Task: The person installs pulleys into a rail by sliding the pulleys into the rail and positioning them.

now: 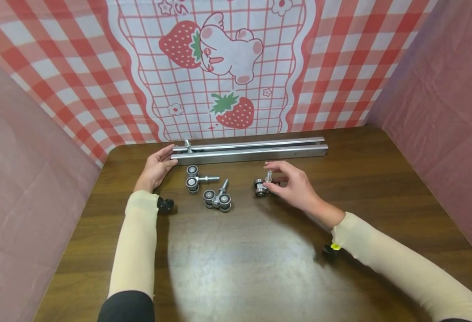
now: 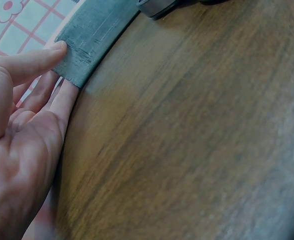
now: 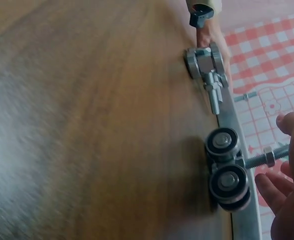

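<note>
A metal channel rail (image 1: pixel 250 155) lies along the far side of the table. My left hand (image 1: pixel 157 167) grips its left end, with the thumb on the near face and the fingers behind, as the left wrist view shows. One roller trolley sits inside the rail near that end, its bolt (image 1: pixel 187 144) sticking up. My right hand (image 1: pixel 296 185) curves around another roller trolley (image 1: pixel 261 188), whose bolt points up. In the right wrist view, its fingers (image 3: pixel 274 190) appear apart from the bolt (image 3: pixel 269 157).
Two more roller trolleys lie between my hands: one (image 1: pixel 193 180) with its bolt pointing right, the other (image 1: pixel 217 201) nearer me. A checked cloth (image 1: pixel 340 67) with strawberries hangs behind the wooden table (image 1: pixel 236 268). Pink cloth (image 1: pixel 441 103) hangs at both sides.
</note>
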The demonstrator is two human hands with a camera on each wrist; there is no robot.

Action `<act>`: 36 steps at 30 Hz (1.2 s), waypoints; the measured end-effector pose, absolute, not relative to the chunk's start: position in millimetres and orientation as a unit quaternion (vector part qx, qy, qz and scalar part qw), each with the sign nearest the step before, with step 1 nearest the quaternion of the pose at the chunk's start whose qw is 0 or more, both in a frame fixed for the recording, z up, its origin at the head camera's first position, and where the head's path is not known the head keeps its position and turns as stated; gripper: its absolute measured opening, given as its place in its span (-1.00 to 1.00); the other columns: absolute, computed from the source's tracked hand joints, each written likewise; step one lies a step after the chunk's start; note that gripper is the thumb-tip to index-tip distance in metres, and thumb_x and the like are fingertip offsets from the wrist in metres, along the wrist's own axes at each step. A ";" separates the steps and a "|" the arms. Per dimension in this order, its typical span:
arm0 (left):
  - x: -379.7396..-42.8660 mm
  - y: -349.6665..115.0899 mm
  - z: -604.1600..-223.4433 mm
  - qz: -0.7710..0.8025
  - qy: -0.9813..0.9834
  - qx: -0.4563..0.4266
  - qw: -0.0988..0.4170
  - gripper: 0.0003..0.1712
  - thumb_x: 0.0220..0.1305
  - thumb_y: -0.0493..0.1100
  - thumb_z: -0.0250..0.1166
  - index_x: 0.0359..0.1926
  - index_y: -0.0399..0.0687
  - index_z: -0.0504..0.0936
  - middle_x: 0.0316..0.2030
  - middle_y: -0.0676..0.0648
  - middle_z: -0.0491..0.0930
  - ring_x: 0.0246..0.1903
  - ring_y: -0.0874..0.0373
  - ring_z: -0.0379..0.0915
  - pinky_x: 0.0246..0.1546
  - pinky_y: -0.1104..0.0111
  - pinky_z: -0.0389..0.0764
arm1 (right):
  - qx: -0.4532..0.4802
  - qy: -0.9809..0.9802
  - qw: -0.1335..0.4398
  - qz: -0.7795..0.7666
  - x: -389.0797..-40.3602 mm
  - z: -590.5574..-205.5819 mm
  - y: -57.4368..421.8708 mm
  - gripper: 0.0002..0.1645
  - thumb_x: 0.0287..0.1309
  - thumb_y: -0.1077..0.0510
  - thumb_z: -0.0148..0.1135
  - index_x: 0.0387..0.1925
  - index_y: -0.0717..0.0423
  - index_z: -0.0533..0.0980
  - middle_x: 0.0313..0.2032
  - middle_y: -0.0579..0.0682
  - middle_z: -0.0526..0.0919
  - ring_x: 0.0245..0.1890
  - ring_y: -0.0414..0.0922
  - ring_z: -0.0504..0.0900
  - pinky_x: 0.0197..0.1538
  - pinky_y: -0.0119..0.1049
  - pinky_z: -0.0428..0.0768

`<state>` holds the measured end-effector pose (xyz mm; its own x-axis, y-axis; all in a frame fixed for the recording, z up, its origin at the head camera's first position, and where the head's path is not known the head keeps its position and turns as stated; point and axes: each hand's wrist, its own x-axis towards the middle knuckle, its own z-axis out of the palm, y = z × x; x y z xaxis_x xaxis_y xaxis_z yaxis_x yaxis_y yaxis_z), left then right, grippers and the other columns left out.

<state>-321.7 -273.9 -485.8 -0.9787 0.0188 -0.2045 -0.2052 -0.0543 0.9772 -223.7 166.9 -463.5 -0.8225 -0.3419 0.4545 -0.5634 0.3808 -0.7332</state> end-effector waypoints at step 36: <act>-321.7 -274.4 -486.1 0.730 0.676 -0.063 0.077 -0.13 0.61 -0.57 0.12 0.80 -0.13 0.14 0.84 -0.21 0.04 0.82 0.01 0.00 0.43 0.68 0.62 | 0.164 -0.842 0.159 0.488 -217.9 -470.4 147.8 -0.75 0.33 0.36 0.57 0.01 0.30 0.76 -0.12 0.26 0.91 -0.14 0.04 0.86 -0.12 -0.81 0.66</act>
<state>-321.7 -274.4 -486.1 -0.9803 0.0277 -0.1955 -0.1970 -0.0731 0.9777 -217.9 147.8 -470.4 -0.8955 -0.1209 0.4283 -0.4318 0.4690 -0.7705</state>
